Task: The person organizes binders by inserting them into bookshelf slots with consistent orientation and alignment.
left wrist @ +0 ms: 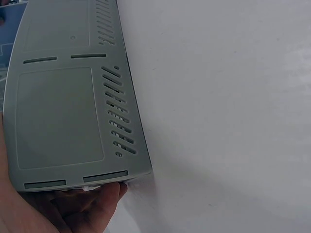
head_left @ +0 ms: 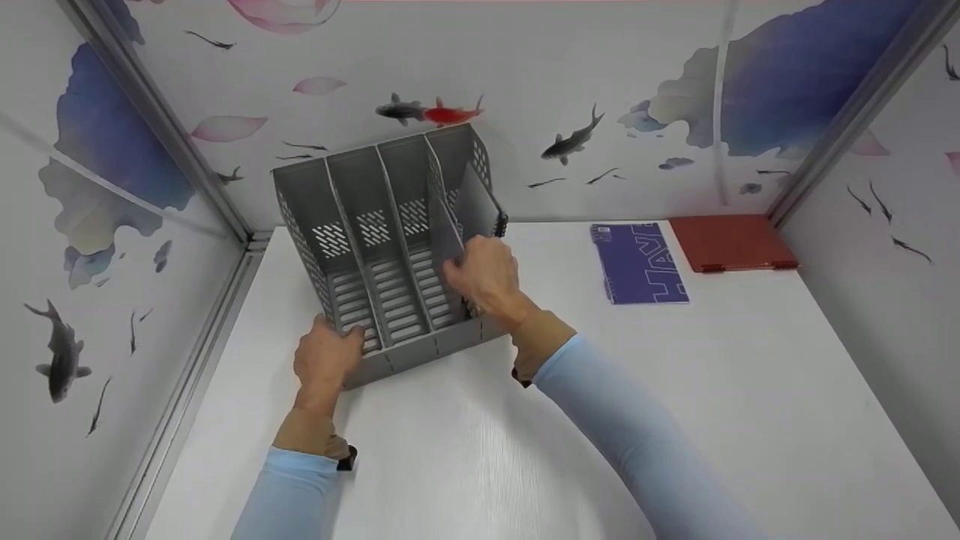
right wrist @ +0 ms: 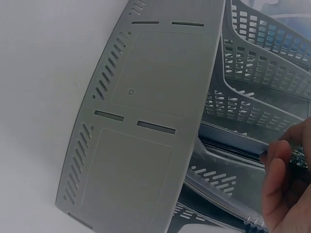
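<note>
A grey file organizer point(head_left: 411, 351) with tall dividers and slotted walls stands at an angle on the white table. My left hand point(head_left: 328, 358) grips its front left corner; in the left wrist view the fingers point(left wrist: 99, 206) curl under the end of its front panel point(left wrist: 60, 121). On the right side, my right hand point(head_left: 489, 276) pinches the edge of a thin spiral notebook point(right wrist: 231, 143) standing in a compartment. Another spiral notebook point(head_left: 480, 201) leans in the rightmost compartment, its coil facing forward. The compartments on the left hold nothing.
A purple notebook point(head_left: 641, 262) lies flat at the back of the table, right of the organizer. Beside it, a red binder-like folder point(head_left: 735, 241) lies near the back right corner. Printed walls point(head_left: 570, 180) enclose the table at the back and both sides.
</note>
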